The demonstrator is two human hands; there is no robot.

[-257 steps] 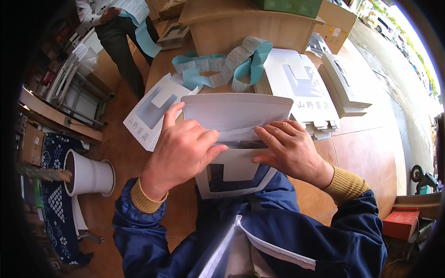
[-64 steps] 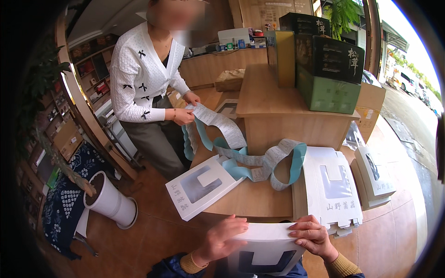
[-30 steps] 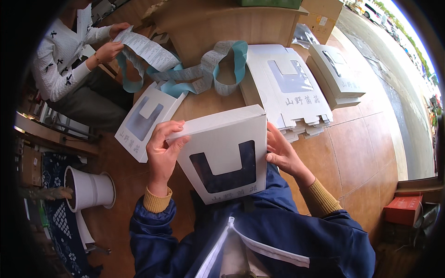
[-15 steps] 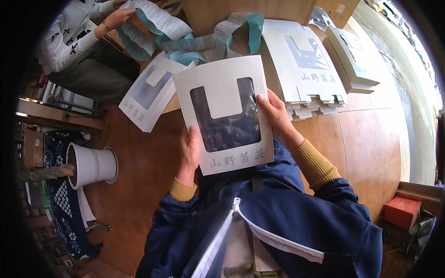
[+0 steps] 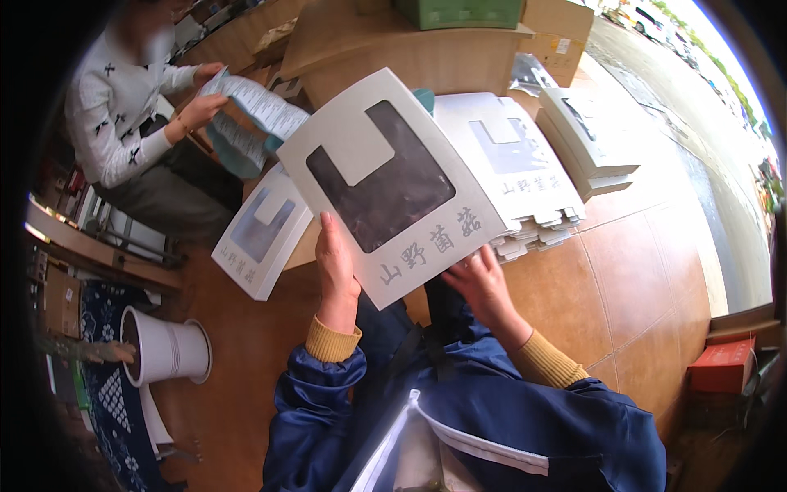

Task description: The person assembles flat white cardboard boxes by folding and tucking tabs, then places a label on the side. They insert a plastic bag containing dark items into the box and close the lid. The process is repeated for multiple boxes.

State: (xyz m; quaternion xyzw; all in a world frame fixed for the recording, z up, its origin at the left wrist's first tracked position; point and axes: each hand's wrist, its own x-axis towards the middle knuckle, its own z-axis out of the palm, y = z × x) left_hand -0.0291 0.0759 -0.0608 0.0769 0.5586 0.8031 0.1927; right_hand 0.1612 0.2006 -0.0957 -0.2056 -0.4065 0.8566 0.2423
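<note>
A white carton box point(image 5: 352, 160) with a dark U-shaped clear window and grey lettering is held up before me, tilted with its top to the left. My left hand point(image 5: 338, 266) grips its lower left edge, the thumb lying along the front. At the lower right edge is my right hand point(image 5: 485, 291), its fingers partly hidden under and behind the box. Beyond to the left, a similar windowed box point(image 5: 283, 238) lies on a low surface. Behind the held box, to the right, sits a stack of flat white cartons point(image 5: 545, 176).
A seated person point(image 5: 123, 131) at far left handles a long printed paper strip point(image 5: 262, 111). More white boxes point(image 5: 586, 135) are stacked at right. A wooden desk point(image 5: 352, 49) bears a green crate point(image 5: 459, 12). A white pot point(image 5: 168, 344) and red box point(image 5: 721, 366) flank me.
The held box has risen and turned counterclockwise. My right hand has moved from its right side to the lower right edge. The view has shifted upward, showing more of the desk and the other person.
</note>
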